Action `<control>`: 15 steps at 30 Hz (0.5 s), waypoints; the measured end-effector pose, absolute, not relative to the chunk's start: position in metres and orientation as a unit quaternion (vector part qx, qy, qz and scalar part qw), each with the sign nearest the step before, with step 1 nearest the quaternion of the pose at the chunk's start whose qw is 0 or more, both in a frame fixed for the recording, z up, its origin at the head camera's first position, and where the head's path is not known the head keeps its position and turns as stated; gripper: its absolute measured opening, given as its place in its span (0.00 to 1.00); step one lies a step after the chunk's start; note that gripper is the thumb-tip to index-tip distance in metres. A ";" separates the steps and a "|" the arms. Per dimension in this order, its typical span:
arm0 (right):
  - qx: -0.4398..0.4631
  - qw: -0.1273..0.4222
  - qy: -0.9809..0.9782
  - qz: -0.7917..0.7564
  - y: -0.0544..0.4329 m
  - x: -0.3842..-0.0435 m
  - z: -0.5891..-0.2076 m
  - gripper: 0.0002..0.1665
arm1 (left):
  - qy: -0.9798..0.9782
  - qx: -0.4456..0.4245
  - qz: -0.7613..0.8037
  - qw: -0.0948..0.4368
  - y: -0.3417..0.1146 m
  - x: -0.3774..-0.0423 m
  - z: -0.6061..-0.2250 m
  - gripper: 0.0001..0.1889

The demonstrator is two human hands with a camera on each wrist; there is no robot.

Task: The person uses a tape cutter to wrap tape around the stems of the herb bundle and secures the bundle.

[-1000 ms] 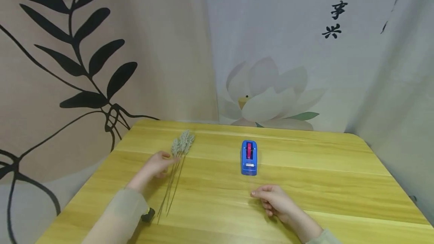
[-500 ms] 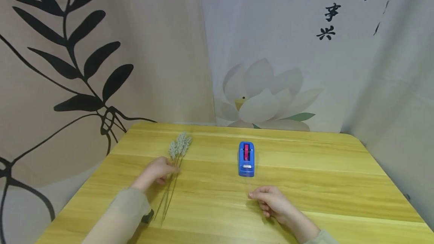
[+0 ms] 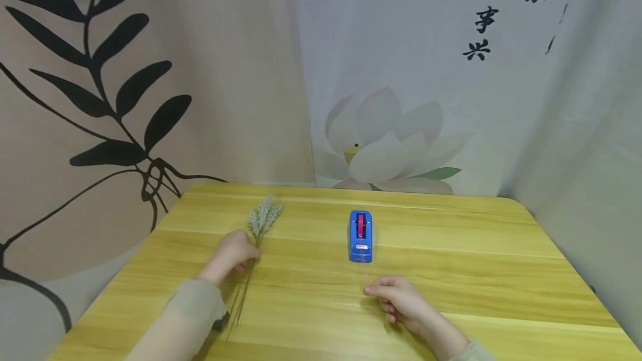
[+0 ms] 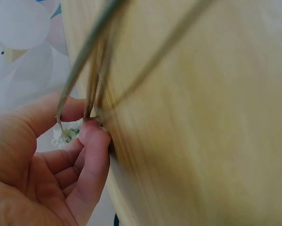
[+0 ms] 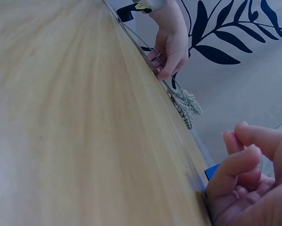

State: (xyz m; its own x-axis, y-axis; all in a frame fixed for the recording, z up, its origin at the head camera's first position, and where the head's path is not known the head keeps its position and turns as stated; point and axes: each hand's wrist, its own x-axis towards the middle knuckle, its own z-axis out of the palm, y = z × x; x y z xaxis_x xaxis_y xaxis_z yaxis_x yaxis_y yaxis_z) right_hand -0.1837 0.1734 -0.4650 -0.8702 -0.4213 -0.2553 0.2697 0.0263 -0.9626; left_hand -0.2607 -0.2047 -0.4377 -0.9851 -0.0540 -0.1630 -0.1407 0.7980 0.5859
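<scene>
A small bunch of dried grass stems with pale fluffy heads lies on the left side of the table. My left hand pinches the stems just below the heads. In the left wrist view, thumb and forefinger close on the stems, with one stem slightly apart from the others. My right hand pinches the end of a faint clear strip of tape in front of a blue tape dispenser with a pink core. The strip is too transparent to see in the right wrist view, where the fingertips touch.
The yellow wood-grain table spreads around both hands. A patterned curtain hangs behind it. On the left wrist sits a dark device beside the lower stem ends.
My left hand has drawn the spread stems together into a tighter bunch and moved slightly nearer. The right hand keeps its hold on the tape; the head view has shifted a little.
</scene>
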 end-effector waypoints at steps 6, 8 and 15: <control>-0.048 0.248 0.674 -0.694 0.172 -0.183 -0.464 0.10 | 0.945 -0.047 0.318 0.066 -0.205 -0.260 -0.436 0.16; -0.047 0.248 0.674 -0.694 0.172 -0.183 -0.464 0.10 | 0.942 -0.049 0.324 0.066 -0.206 -0.259 -0.436 0.17; -0.050 0.246 0.677 -0.692 0.172 -0.182 -0.463 0.11 | 0.905 -0.069 0.409 0.099 -0.212 -0.257 -0.436 0.12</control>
State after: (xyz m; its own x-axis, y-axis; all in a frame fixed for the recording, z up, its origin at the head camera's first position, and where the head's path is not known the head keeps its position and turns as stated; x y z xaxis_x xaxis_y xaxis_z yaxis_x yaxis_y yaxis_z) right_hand -0.1825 0.1721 -0.4631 -0.8734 -0.4092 -0.2641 0.2728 0.0381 -0.9613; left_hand -0.2574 -0.2115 -0.4359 -0.9707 -0.0444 -0.2361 -0.2066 0.6561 0.7259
